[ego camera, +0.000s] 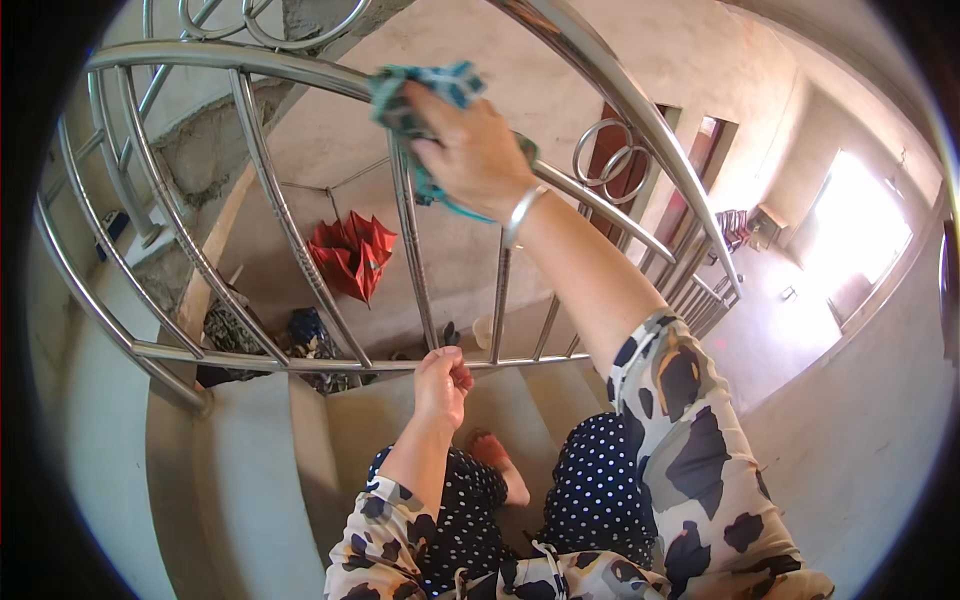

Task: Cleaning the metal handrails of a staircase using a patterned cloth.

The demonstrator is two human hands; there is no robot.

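My right hand (pixel 480 150) presses a teal and blue patterned cloth (pixel 390 94) onto the middle rail (pixel 300 66) of a stainless-steel stair railing. The cloth bunches under my fingers and partly hides the rail; a fold hangs beside a baluster (pixel 409 240). Closer to my body, my left hand (pixel 442 386) is curled into a loose fist with nothing visible in it. It is by the bottom rail (pixel 315 365); whether it touches the metal I cannot tell. The thicker handrail (pixel 637 112) curves past, up and to the right of my right hand.
Concrete stair steps (pixel 247 450) lie under me, with one sandalled foot (pixel 491 450) on them. Beyond the balusters hangs a folded red umbrella (pixel 352 255). Dark bags (pixel 307 326) lie below it. Steel rings (pixel 611 161) join the rails. A bright doorway (pixel 862 225) stands far right.
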